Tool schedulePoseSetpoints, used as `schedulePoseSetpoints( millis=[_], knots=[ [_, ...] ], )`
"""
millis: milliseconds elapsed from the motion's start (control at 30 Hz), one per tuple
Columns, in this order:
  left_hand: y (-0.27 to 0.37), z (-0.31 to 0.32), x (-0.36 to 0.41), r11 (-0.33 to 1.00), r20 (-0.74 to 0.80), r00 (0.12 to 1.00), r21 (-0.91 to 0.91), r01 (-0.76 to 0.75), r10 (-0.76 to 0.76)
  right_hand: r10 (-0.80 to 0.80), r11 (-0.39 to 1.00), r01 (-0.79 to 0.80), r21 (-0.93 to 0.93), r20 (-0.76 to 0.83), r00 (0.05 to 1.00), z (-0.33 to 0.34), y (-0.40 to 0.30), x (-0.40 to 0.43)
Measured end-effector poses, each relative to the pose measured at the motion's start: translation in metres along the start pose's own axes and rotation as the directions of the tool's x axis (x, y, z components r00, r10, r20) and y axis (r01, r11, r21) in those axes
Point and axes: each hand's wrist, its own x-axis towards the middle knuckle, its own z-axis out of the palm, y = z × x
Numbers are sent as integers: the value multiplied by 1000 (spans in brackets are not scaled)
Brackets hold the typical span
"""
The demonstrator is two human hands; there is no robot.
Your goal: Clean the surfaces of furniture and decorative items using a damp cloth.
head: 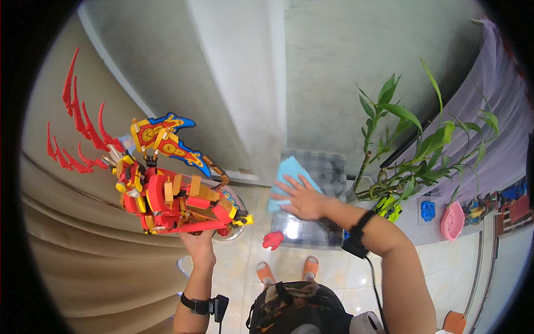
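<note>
My left hand (198, 247) supports a red, gold and yellow toy-brick model (179, 200) from underneath. Blue-edged printed wings (167, 140) rise from the model, and long red curved spikes (79, 112) stick out at its far left. My right hand (303, 199), fingers spread, presses a light blue cloth (288, 177) against a small table with a grey checked top (327, 167). The tabletop looks glossy. Part of the cloth is hidden under my palm.
A red toy piece (273, 241) is beside the table's near left corner. Leafy bamboo stalks (388, 112) stand at right, near a bright green toy (389, 208), a blue item (427, 211) and a pink basin (452, 221). A beige curtain (108, 271) hangs at left; cables trail from both wrist straps.
</note>
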Motion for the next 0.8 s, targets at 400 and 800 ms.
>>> schedulePoseSetpoints(
  millis=[400, 800],
  knots=[
    [39, 32, -23, 994, 156, 983, -76, -83, 94, 431, 899, -427, 97, -367, 825, -7, 56, -57],
    [72, 123, -93, 966, 219, 950, -186, -181, 221, -106, 980, 145, 133, -267, 958, -4, -76, -178]
  ],
)
